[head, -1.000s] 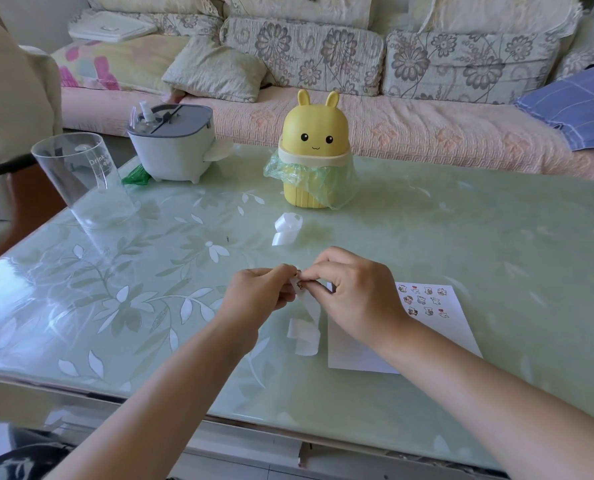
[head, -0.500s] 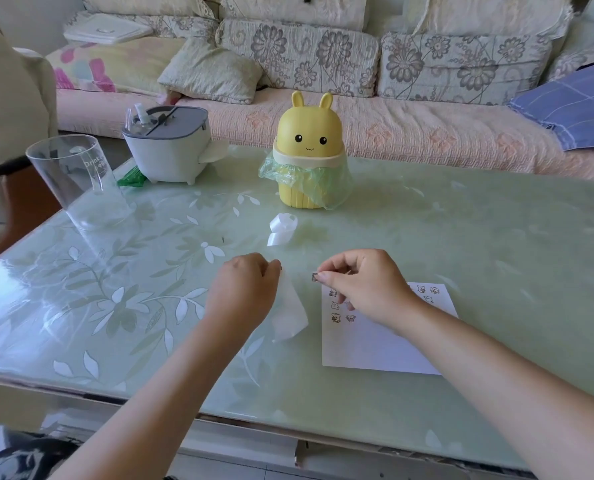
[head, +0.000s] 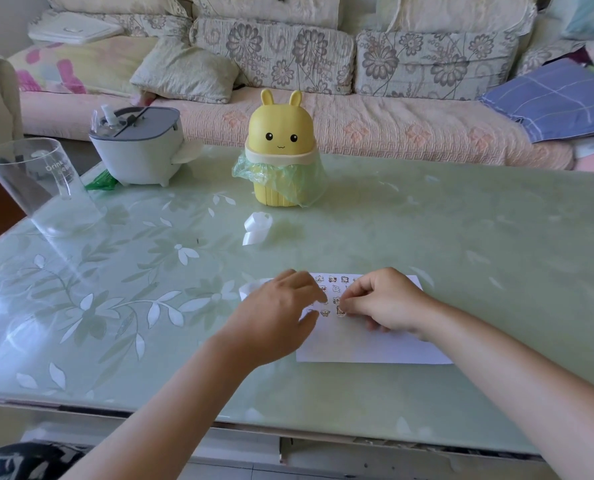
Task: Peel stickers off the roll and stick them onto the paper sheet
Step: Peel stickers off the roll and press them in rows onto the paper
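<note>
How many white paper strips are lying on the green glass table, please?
2. One curled white paper strip lies in front of the yellow bunny-shaped bin; a second strip shows at the left hand's far edge, partly covered. More may be hidden.

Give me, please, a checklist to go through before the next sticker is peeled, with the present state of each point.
1. Paper sheet lies flat on the table: ok.
2. Right hand pinches the sticker at the lowest row: ok.
3. Sticker pressed down flat all over: cannot tell, the fingertips cover part of it.
4. Left hand lies over the sheet's left edge; whether it presses firmly: cannot tell.
5. Room for more stickers: ok, the near half of the sheet is blank.
6. White strip within reach, beside the left hand: ok.
</note>
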